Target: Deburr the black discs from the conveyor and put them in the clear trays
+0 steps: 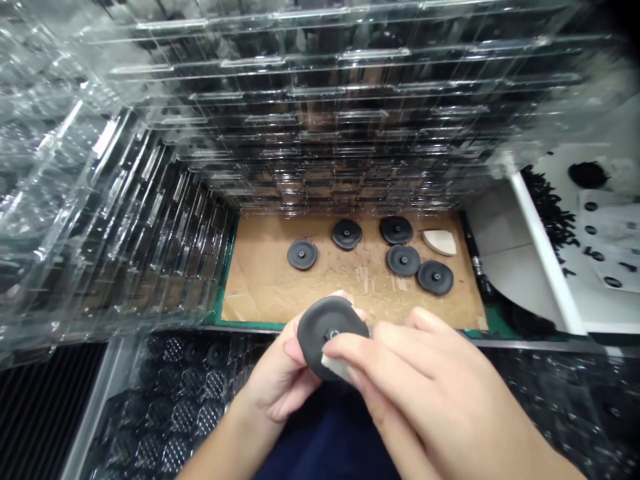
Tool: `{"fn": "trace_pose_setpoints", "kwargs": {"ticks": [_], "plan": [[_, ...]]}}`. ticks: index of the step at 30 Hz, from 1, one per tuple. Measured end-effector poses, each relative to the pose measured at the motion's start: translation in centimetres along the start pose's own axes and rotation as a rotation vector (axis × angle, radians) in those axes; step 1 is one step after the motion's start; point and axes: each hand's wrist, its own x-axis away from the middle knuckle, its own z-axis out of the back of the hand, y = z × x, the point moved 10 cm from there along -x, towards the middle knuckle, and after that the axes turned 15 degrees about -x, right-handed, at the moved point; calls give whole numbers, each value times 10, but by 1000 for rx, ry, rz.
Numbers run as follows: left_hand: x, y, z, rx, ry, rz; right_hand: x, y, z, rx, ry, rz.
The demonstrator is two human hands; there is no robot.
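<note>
My left hand [277,380] grips a round black rubber disc [320,327] from below, fingers curled round its edge. My right hand [425,393] reaches over from the right, its fingertips pinched on a small pale piece [336,365] pressed against the disc's lower face near the centre hole. Both hands hover just in front of the brown cardboard sheet [260,280]. Several more black discs lie on that cardboard, for example one at the left [302,254] and one at the right [435,277]. A pale wedge-shaped piece [440,241] lies beside them.
Stacks of clear plastic trays [320,120] wall in the cardboard at the back and left [100,220]. Below my hands sits a clear tray with black parts in pockets [185,393]. A white bin [590,227] with black parts stands at the right.
</note>
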Motion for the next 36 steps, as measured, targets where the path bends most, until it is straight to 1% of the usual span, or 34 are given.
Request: {"fn": "trace_pose_setpoints", "kwargs": {"ticks": [3,5,8,10,12,15,18,20,22,23,24,25,26,27,28,30,31,32,33,34,35,36], "plan": [[1,2,-6,31,-47,-4,1,0,1,73,-34,7],[0,3,-5,60,-49,-12,0,6,4,112,-23,-6],[-1,3,0,86,-45,-10,-6,12,12,122,86,89],[-1,4,-1,91,-67,-24,-10,26,15,65,151,102],[1,8,-3,112,-98,-46,-8,50,19,24,219,1],[4,10,-6,163,-131,-57,8,84,18,-47,283,-184],[6,12,-9,173,-147,-65,33,106,-2,-193,261,-295],[6,11,-8,158,-133,-67,47,118,-16,-239,243,-366],[4,9,-8,134,-123,-58,56,127,-23,-247,231,-430],[4,8,-9,122,-129,-52,56,127,-21,-242,237,-440],[3,7,-11,111,-143,-50,54,123,-15,-231,265,-434],[3,6,-13,100,-160,-50,50,115,-5,-213,321,-404],[3,5,-15,82,-166,-53,44,101,7,-191,376,-341],[2,4,-14,57,-155,-58,35,82,17,-170,408,-243],[2,4,-13,27,-139,-66,26,59,23,-151,410,-114],[2,4,-10,-33,-102,-92,10,18,22,-137,333,123],[3,5,-7,-61,-77,-112,3,7,16,-136,273,175],[3,7,-4,-86,-47,-132,-2,4,11,-125,229,159],[4,9,-1,-101,-16,-152,-6,6,7,-96,210,100],[4,10,1,-108,18,-162,-9,11,4,-48,204,33],[4,9,3,-109,48,-156,-12,13,2,4,204,-3],[4,8,4,-105,68,-139,-14,9,0,34,203,25]]}}
